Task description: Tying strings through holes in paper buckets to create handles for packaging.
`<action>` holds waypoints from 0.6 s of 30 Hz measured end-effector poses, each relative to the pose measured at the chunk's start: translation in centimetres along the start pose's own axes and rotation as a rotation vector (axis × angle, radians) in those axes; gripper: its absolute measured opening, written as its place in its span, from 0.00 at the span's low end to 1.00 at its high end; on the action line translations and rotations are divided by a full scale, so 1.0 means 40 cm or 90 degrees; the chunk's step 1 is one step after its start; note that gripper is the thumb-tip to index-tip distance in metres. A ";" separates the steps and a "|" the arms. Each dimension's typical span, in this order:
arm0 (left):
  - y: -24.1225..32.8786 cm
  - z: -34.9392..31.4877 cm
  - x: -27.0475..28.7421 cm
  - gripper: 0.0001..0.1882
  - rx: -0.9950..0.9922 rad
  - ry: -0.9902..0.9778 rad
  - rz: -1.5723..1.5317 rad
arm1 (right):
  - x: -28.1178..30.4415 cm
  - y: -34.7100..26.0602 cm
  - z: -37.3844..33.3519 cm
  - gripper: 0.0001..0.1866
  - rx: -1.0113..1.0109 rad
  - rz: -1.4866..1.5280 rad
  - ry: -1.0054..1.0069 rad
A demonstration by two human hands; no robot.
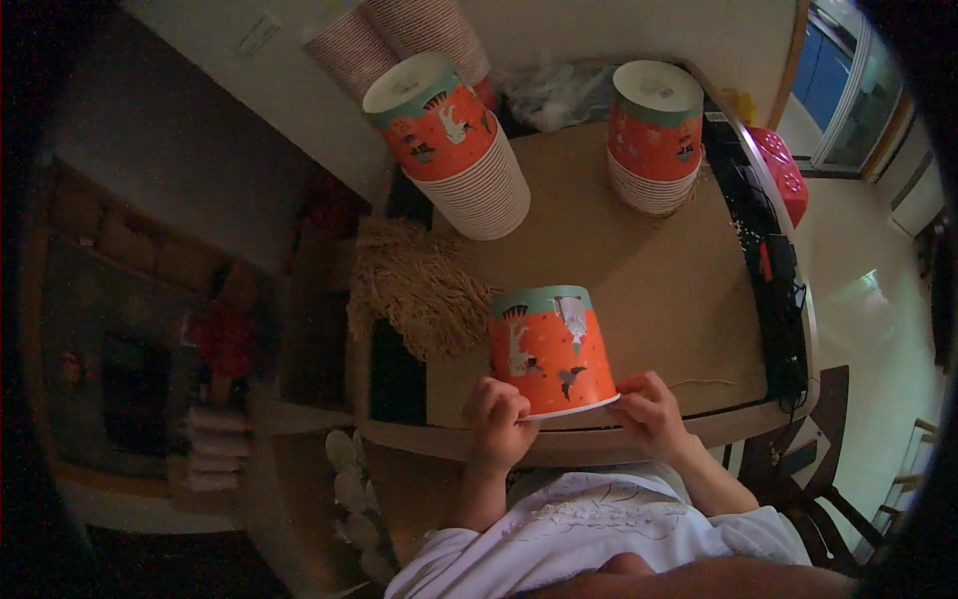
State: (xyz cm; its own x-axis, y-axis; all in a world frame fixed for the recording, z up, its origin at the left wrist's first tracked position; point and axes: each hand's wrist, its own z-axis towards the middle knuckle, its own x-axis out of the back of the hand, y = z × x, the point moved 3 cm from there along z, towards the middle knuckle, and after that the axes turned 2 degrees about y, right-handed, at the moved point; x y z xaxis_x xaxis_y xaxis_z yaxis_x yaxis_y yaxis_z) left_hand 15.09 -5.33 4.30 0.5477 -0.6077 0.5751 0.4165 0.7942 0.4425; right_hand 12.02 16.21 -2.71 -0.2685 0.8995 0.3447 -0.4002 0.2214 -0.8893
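An orange paper bucket (549, 349) with a teal band and printed figures stands upside down near the front edge of the table, its white rim toward me. My left hand (499, 414) is closed at the rim's left side, fingers curled. At the right side of the same rim, my right hand (649, 411) pinches the edge between thumb and fingers. Whether a thin strand is also between the fingers is too small to make out. Left of the bucket lies a loose heap of tan raffia-like strands (414, 285).
Upside-down buckets form a tall stack (479, 185) at back left and a shorter one (654, 150) at back right. More stacks (429, 35) lean by the wall near crumpled clear plastic (554, 95). A red stool (780, 175) and a dark chair (823, 449) flank the table's right side.
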 end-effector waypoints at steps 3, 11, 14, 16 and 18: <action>0.007 -0.006 -0.001 0.15 -0.013 0.000 -0.005 | -0.007 0.011 -0.006 0.08 -0.174 0.167 0.020; 0.011 -0.018 -0.009 0.20 0.002 -0.042 -0.023 | 0.009 -0.014 0.005 0.08 0.098 -0.102 0.012; 0.014 0.000 -0.017 0.20 -0.004 -0.006 -0.047 | 0.020 -0.029 0.005 0.09 0.075 -0.092 0.001; 0.028 0.026 -0.025 0.23 0.003 -0.049 -0.035 | 0.048 -0.058 0.020 0.10 0.092 -0.100 0.021; 0.047 0.055 -0.033 0.26 0.008 -0.093 -0.027 | 0.059 -0.030 -0.003 0.11 0.033 -0.068 0.092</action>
State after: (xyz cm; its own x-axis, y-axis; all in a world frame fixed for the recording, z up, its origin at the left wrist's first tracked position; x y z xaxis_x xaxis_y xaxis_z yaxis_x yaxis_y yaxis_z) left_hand 13.57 -3.07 5.87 0.4185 -0.6350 0.6493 0.4277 0.7685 0.4759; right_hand 12.00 18.12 -0.86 -0.0949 0.9174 0.3864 -0.4656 0.3022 -0.8318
